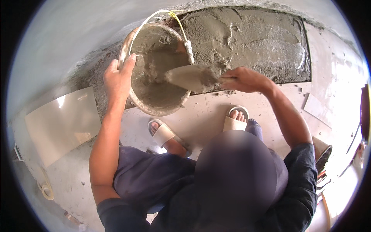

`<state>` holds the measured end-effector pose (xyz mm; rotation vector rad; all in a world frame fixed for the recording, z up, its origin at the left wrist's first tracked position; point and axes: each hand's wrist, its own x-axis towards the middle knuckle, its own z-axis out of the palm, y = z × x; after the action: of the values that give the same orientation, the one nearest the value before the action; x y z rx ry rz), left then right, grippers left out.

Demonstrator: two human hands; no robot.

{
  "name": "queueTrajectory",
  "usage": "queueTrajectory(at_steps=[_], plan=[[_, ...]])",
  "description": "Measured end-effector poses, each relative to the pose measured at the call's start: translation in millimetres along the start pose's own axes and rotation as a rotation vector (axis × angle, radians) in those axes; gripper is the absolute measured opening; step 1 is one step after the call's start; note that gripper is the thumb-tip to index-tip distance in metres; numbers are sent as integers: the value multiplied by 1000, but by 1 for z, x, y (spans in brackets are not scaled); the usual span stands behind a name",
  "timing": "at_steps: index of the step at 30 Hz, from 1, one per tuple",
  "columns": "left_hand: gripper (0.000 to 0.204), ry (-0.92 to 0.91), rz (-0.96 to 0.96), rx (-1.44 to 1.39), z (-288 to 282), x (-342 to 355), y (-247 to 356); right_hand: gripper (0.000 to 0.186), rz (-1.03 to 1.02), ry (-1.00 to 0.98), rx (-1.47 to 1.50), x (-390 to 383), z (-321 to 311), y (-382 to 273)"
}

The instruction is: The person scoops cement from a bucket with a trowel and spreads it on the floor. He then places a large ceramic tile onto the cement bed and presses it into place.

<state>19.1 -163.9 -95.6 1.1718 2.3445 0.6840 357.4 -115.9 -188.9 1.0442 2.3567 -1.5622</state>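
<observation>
My left hand point(119, 79) grips the left rim of a round, mortar-stained bucket point(157, 109), its thumb over the edge. The bucket tilts, and its mouth faces me. Grey wet mortar point(148, 69) coats the inside and lies in it. In my right hand point(247, 79) is the handle of a trowel point(191, 78), the fingers wrapped round it. The trowel's pointed blade reaches left over the bucket's right rim, its tip above the mortar inside. A bucket handle with yellow cord point(174, 15) arches over the far side.
Beyond the bucket, to the right, a bed of spread wet mortar point(255, 42) runs along the wall. A large glossy tile point(63, 123) lies at the left, a smaller tile piece point(317, 109) at the right. Mortar crumbs dot the tiled floor point(210, 102). My sandalled feet stand close by.
</observation>
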Motion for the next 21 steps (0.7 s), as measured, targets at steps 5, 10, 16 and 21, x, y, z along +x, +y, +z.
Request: queueTrajectory(at_steps=[5,10,16,21], plan=[[40,-90,-5,60,15,-7,16,36,174,93,-241,8,-35,-22],[41,-138,-2,75,23,-7,40,27,135,50,-661,91,-22,-66],[42,-111,2,133,24,-5,37,33,105,-146,-375,107,17,-61],[47,-86,-33,104,7,9,1,48,-20,0,-58,68,8,-13]])
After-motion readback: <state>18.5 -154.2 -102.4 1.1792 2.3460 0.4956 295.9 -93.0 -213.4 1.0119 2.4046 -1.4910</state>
